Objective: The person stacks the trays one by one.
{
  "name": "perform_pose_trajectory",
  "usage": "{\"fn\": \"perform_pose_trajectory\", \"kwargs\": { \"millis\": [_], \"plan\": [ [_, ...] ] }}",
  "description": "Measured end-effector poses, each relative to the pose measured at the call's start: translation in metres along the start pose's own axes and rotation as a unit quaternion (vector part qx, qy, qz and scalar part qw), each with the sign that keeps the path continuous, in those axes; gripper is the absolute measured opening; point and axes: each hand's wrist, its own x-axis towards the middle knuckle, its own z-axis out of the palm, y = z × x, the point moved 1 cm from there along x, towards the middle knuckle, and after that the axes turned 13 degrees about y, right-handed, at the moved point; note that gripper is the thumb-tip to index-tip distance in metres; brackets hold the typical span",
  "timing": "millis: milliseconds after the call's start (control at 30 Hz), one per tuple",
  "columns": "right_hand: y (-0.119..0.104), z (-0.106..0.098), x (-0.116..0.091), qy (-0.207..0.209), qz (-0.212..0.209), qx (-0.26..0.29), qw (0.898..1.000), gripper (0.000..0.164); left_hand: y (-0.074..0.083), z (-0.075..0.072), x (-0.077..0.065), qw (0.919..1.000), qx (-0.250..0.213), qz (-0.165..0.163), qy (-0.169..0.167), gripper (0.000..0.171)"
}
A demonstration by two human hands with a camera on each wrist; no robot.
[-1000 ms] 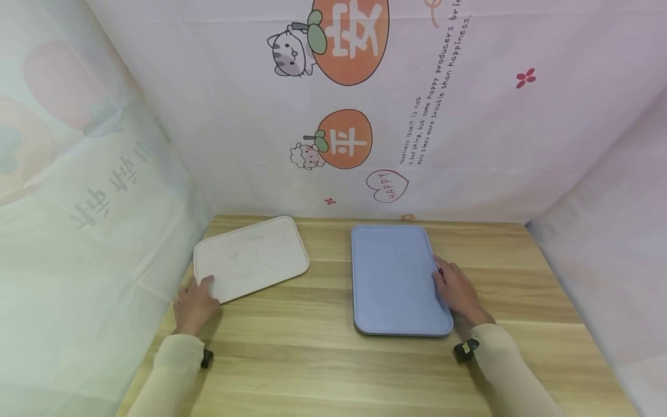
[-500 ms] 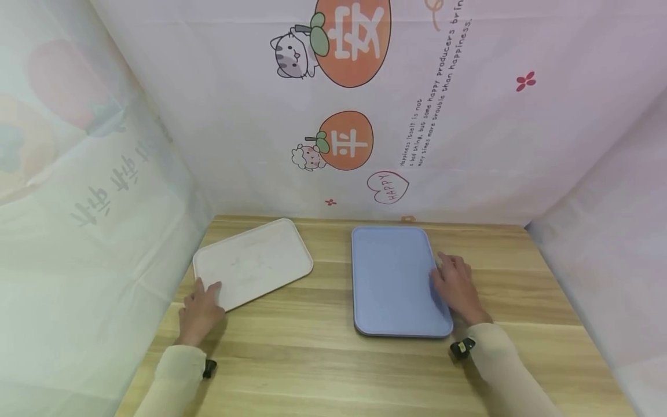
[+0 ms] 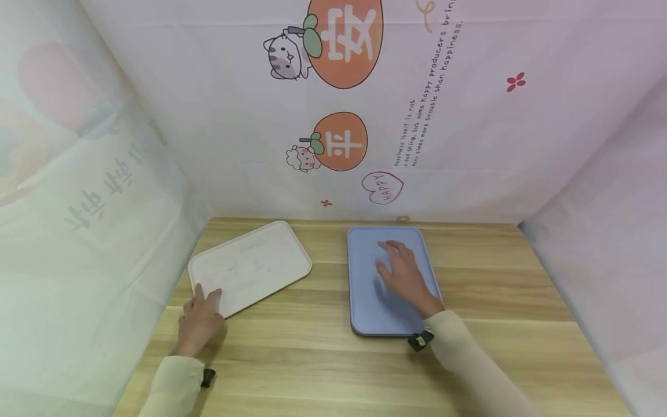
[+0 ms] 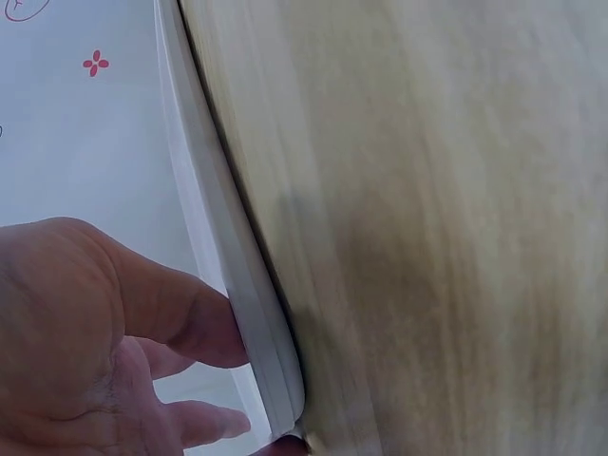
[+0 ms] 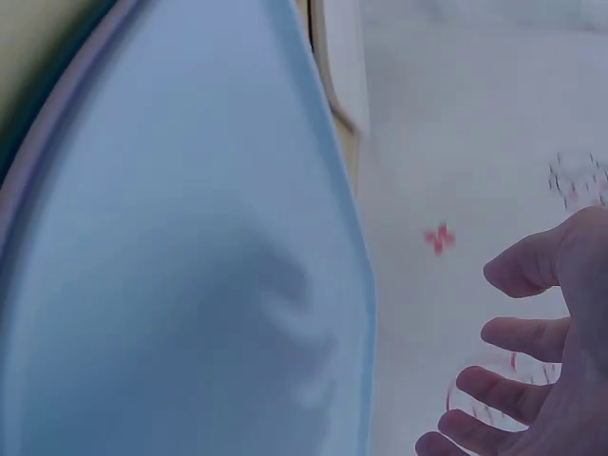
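A white rectangular tray [image 3: 250,266] lies angled at the table's left. My left hand [image 3: 200,321] holds its near-left corner; the left wrist view shows the thumb [image 4: 214,328] against the rim, which looks layered there. To the right, a blue tray [image 3: 365,289] lies lengthwise, with darker rim layers under it, like a stack. My right hand [image 3: 403,278] hovers over the blue tray, fingers spread and loosely bent, holding nothing. Its shadow falls on the tray in the right wrist view, where the fingers [image 5: 503,391] stand apart from the blue surface.
The wooden table [image 3: 292,365] shows between the two trays and in front of them. A printed cloth [image 3: 234,145] rises behind the table's back edge, and plain-looking cloth walls [image 3: 599,231] close in the sides.
My right hand has left the blue tray's right edge and moved left over its top. My left hand has drawn the white tray slightly nearer and to the right.
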Motion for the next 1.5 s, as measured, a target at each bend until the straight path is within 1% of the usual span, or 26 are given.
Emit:
{"fn": "perform_pose_trajectory", "kwargs": {
  "millis": [267, 400, 500, 767, 933, 1000, 1133, 1267, 1367, 1500],
  "plan": [
    [-0.047, 0.034, 0.000, -0.044, -0.018, 0.030, 0.998, 0.052, 0.000, 0.001, -0.004, 1.0000, -0.004, 0.002, -0.001, 0.071],
    [-0.064, 0.047, -0.001, -0.076, -0.008, 0.039, 0.996, 0.055, 0.001, 0.001, -0.005, 1.0000, -0.005, 0.004, -0.001, 0.071],
    [-0.073, 0.055, -0.001, -0.089, -0.013, 0.040, 0.995, 0.057, 0.001, 0.001, -0.006, 1.0000, -0.008, 0.005, 0.001, 0.070],
    [-0.089, 0.070, -0.002, -0.087, -0.062, 0.038, 0.994, 0.051, 0.001, 0.005, -0.008, 0.9993, -0.028, 0.007, 0.023, 0.069],
    [-0.096, 0.079, -0.006, -0.087, -0.075, 0.041, 0.993, 0.048, 0.005, 0.003, -0.011, 0.9995, -0.028, 0.002, 0.013, 0.069],
    [-0.099, 0.083, -0.007, -0.095, -0.069, 0.045, 0.992, 0.050, 0.007, 0.001, -0.013, 0.9997, -0.024, 0.000, 0.004, 0.070],
    [-0.104, 0.093, -0.008, -0.122, -0.051, 0.042, 0.990, 0.052, 0.006, 0.002, -0.014, 0.9999, -0.017, 0.000, 0.000, 0.071],
    [-0.110, 0.105, -0.009, -0.134, -0.052, 0.038, 0.989, 0.050, 0.005, 0.003, -0.015, 0.9998, -0.017, -0.001, 0.001, 0.071],
    [-0.115, 0.110, -0.009, -0.142, -0.034, 0.042, 0.988, 0.050, 0.005, 0.002, -0.016, 0.9998, -0.019, -0.002, 0.000, 0.071],
    [-0.121, 0.116, -0.009, -0.159, 0.011, 0.045, 0.986, 0.053, 0.005, 0.001, -0.016, 0.9996, -0.027, -0.005, -0.001, 0.072]
  ]
}}
